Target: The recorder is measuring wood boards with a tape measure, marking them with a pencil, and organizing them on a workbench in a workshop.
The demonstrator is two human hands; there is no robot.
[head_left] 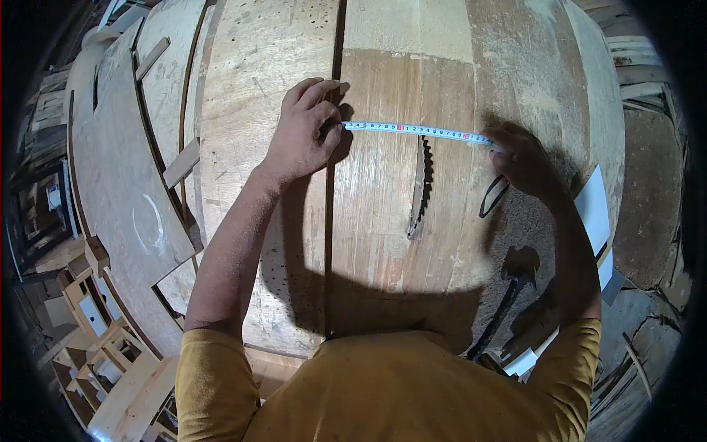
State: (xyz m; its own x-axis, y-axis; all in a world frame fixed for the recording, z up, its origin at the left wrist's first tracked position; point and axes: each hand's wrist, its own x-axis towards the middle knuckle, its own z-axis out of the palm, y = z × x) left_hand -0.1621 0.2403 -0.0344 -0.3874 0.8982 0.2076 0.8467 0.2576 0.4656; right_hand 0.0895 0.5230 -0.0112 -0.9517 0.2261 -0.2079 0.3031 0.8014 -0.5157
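1. Our left hand rests knuckles-up on the wooden table top, fingers curled and pressed together, pinning the near end of the tape measure just beside the long dark groove that runs up the table.
2. Our right hand pinches the other end of the tape, fingers closed on it where the light boards meet the darker, dusty strip of the table.
3. Between both hands the tape lies stretched flat and level across the boards, white with small black and red marks.
4. It passes just above the toothed saw blade, which stands up through a narrow slot in the middle of the table; whether tape and blade touch, we cannot tell.
5. A thin dark loop hangs below our right hand, near the blade but apart from it.
6. A dark-handled tool lies in shadow at the table's near right edge, under our right forearm.
7. A white sheet sticks out past the table's right rim.
8. Wooden offcuts and small frames are stacked on the floor at lower left, well apart from the hands.
9. Our yellow sleeves fill the lower edge.
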